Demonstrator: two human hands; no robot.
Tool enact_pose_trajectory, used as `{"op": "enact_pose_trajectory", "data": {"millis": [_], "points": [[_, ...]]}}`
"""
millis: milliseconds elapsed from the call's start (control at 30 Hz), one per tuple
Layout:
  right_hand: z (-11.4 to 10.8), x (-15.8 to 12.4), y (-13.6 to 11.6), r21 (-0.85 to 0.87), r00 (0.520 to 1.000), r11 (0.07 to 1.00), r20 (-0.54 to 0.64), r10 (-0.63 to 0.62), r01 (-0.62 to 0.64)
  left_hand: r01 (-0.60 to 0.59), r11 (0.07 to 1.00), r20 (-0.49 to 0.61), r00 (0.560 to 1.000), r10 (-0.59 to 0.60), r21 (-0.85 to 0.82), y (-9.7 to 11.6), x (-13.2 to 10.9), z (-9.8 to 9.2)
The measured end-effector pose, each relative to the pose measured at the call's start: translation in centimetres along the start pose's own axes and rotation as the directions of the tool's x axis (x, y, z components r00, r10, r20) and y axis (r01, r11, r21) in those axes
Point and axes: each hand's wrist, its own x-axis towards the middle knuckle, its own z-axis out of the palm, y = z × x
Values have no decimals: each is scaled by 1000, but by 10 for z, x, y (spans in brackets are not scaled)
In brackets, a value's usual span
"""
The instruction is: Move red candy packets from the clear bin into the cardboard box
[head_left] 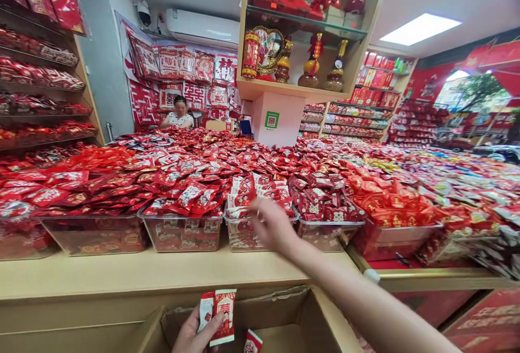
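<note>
Two small red-and-white packets [223, 315] are pinched between the thumb and fingers of my left hand [195, 334], low in the picture over an open cardboard box [325, 309]. Another red-and-white packet [252, 341] lies inside that box. My right hand [276, 223] is stretched forward over the front of a clear bin [244, 234] filled with white-and-red packets [242, 188]. Its fingers point left and are blurred, so whether they hold anything does not show.
Clear bins [182, 234] of red packets line the wooden counter edge [122, 272]. Behind them spreads a wide heap of packets. A display shelf [292, 90] hangs above the middle. A person [179, 115] sits at the back left.
</note>
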Motion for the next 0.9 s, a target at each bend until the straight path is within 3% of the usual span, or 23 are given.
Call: {"op": "enact_pose_trajectory", "data": {"millis": [67,167,233,333,467,567,733,767,833,900], "points": [[22,-49,-27,89,957,994,288,32,-60,-8,1000,55,998,7,5,1,-2,4],[61,-115,-40,160,869,901,374,323,-404,-42,999,119,992,43,-7,3,-7,9],[85,-144,-33,319,775,729,444,449,-606,-80,997,129,988,82,-19,2,-9,11],[108,-165,-21,485,674,468,537,508,-739,-92,996,124,988,94,-22,-3,-8,12],[117,-173,-17,562,652,362,490,579,-744,-50,996,103,994,43,71,-11,-7,12],[120,-175,-20,569,642,344,482,597,-747,-95,989,128,988,81,112,-15,-8,13],[124,-175,-21,494,600,346,592,539,-798,-177,981,235,960,153,84,-14,-8,13],[124,-175,-19,432,592,405,599,539,-806,-156,984,209,968,136,83,-11,-7,12],[126,-179,-11,211,607,617,572,552,-758,-106,992,121,988,97,66,-4,-6,9],[135,-191,-1,-93,631,802,566,530,-591,-64,997,47,997,61,51,3,-5,7]]}}
